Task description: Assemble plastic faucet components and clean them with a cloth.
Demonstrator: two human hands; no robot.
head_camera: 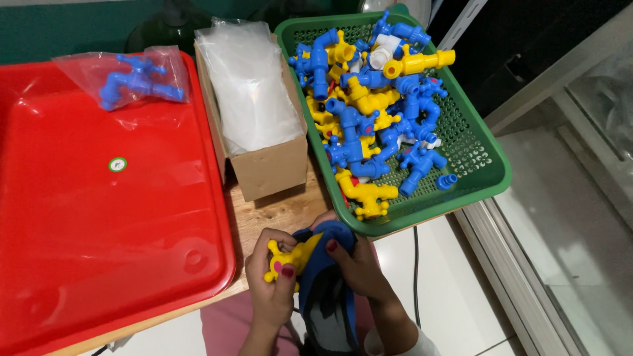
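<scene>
While both grip, yellow tap (pixel 295 257) sits between left hand (pixel 270 283) and right hand (pixel 359 264).

The red tray (pixel 99 217) runs off the left edge; the left hand (pixel 270 277) half covers the yellow tap (pixel 293 258).

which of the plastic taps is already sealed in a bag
The blue tap in the clear bag on the red tray; the others lie loose in the green basket.

Bright overhead light glared off the red tray (pixel 99 217) and plastic bags (pixel 254 86); edges bowed slightly, focus stayed sharp
</scene>
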